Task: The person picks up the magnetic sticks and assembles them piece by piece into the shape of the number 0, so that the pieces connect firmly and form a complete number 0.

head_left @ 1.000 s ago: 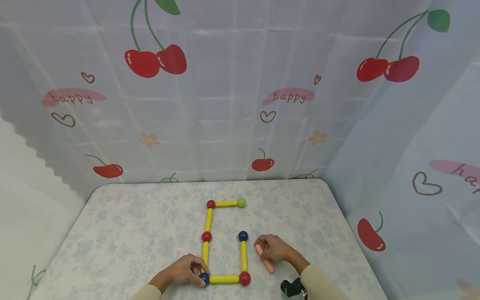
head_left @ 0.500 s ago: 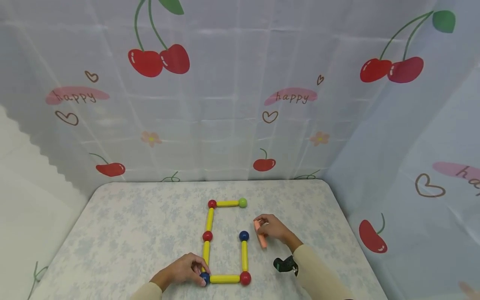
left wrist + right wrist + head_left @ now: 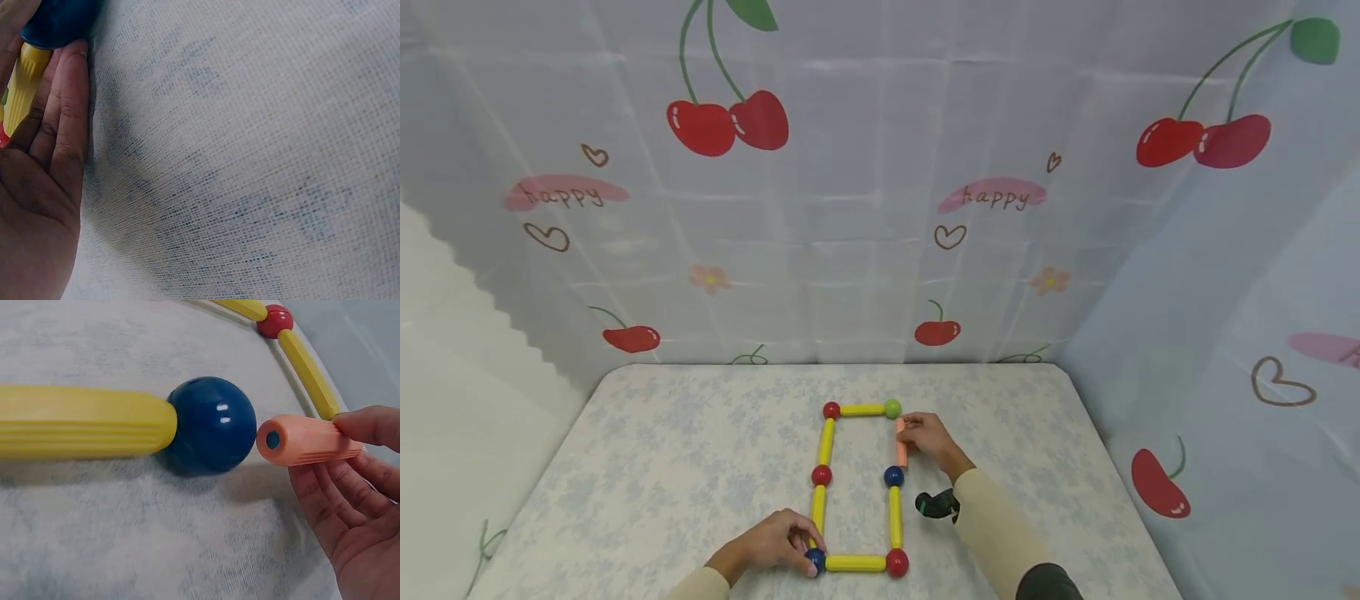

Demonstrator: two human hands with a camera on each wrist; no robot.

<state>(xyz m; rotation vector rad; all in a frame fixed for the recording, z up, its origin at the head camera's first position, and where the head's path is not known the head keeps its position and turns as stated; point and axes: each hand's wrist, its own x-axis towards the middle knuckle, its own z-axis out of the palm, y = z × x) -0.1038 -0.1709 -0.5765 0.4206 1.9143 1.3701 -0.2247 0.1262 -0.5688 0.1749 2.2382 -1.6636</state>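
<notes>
A salmon magnetic rod (image 3: 901, 446) is pinched by the thumb and fingers of my right hand (image 3: 928, 436). It lies between the green ball (image 3: 892, 408) and the right-side blue ball (image 3: 893, 476). In the right wrist view, the rod's near end (image 3: 274, 439) sits right beside that blue ball (image 3: 212, 425); whether they touch, I cannot tell. My left hand (image 3: 775, 540) holds the near-left blue ball (image 3: 816, 562) between thumb and fingers. Yellow rods (image 3: 856, 563) and balls form a tall rectangular outline on the table, with the salmon rod along its right side.
A red ball (image 3: 897, 562) marks the near-right corner, and two more stand along the left side. A black curved object (image 3: 934, 505) shows beside my right sleeve. Behind the table (image 3: 700, 433) hangs a cherry-patterned curtain (image 3: 850, 208).
My right hand has carried the salmon rod away from me and slightly left, turning it more in line with the right side. The left hand stays on its blue ball.
</notes>
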